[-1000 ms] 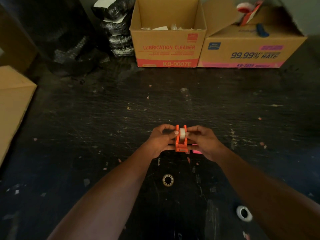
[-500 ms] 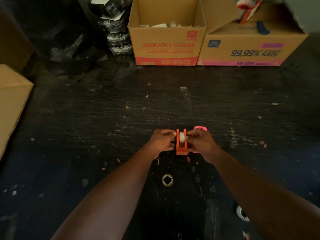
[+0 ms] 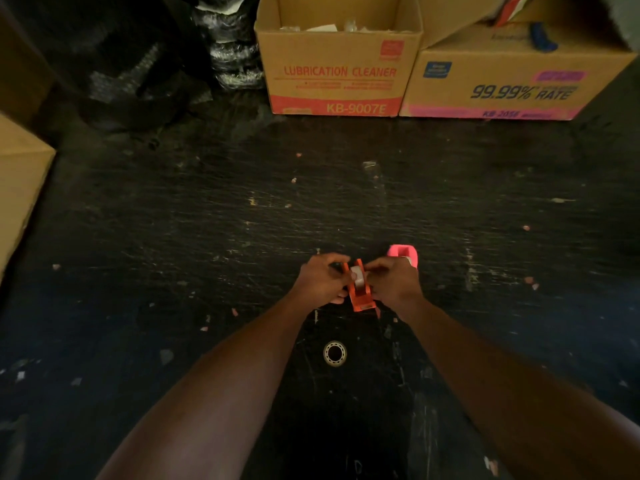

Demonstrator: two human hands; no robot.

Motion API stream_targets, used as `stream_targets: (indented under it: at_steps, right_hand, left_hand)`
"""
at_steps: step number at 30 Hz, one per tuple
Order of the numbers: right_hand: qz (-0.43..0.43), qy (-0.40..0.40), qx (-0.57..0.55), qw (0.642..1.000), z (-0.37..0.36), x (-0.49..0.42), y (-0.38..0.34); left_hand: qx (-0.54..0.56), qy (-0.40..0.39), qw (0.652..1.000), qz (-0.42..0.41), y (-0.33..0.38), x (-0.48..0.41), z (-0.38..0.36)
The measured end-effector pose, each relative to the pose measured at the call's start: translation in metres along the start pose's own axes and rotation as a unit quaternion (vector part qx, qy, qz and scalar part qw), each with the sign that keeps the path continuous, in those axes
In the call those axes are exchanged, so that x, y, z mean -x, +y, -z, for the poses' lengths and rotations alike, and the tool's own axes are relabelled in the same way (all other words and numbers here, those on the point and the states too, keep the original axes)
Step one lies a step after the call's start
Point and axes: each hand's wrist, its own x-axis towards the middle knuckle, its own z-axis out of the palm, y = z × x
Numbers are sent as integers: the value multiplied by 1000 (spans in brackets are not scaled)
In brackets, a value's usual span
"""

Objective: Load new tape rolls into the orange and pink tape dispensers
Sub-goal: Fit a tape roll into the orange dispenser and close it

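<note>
Orange tape dispenser point(image 3: 361, 292): glossy plastic, clear tape roll point(image 3: 356, 276) seated in its cradle, raised off the dark scuffed surface point(image 3: 242, 220). My left hand point(image 3: 322, 280) and right hand point(image 3: 391, 282): grip closed on either flank. Step: seating the roll; next, thread tape to the cutter. Pink tape dispenser point(image 3: 403, 252): just behind. Spare roll point(image 3: 335, 353): nearer me, flat ring.

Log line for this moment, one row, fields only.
step: seating tape roll in orange dispenser | left hand: gripping dispenser | right hand: on roll | pink dispenser: behind right hand, untouched
</note>
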Motion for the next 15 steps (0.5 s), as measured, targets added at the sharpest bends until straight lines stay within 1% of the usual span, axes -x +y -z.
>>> stream_targets:
  at_steps: [3,6,8,12,15]
  right_hand:
    - [28,35,45,998,0,11,2]
    - [60,83,65,993,-2,27,7]
    - [73,100,77,989,-3,35,12]
    - [41,90,41,994,-5,41,18]
    - [35,76,40,996,-5,38,19]
  left_hand:
    - [-10,7,1000,-4,1,1,-1]
    - [-17,11,1000,-7,3,1,-3]
    - [-28,19,999,-11,2,2,-4]
    - [-79,34,994,-59,-1,5,-8]
    - [-128,42,987,-92,1,7,-8]
